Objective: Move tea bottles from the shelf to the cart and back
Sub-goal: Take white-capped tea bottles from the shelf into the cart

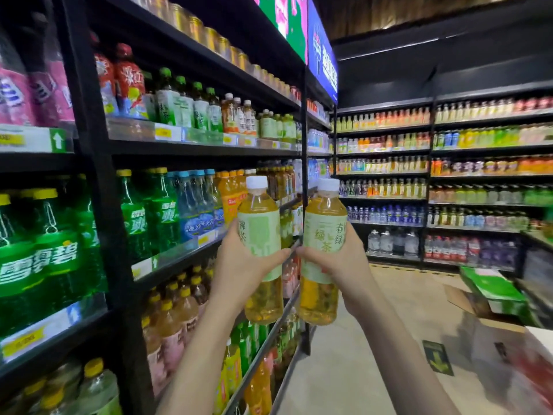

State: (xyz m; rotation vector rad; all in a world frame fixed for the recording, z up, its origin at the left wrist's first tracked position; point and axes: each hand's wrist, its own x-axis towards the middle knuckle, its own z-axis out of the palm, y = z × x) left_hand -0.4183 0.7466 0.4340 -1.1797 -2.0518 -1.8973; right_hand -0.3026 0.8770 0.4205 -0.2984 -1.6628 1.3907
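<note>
Two green tea bottles with white caps, pale green labels and yellow tea are held upright side by side in front of me. My left hand grips the left tea bottle round its label. My right hand grips the right tea bottle the same way. Both bottles hang in the aisle just right of the black drinks shelf. Similar green-labelled tea bottles stand on an upper shelf board. No cart is in view.
The shelf on my left is packed with soda, water and tea bottles. More stocked shelves line the back wall. Green cartons and cardboard boxes lie on the floor at right. A blurred box sits at lower right.
</note>
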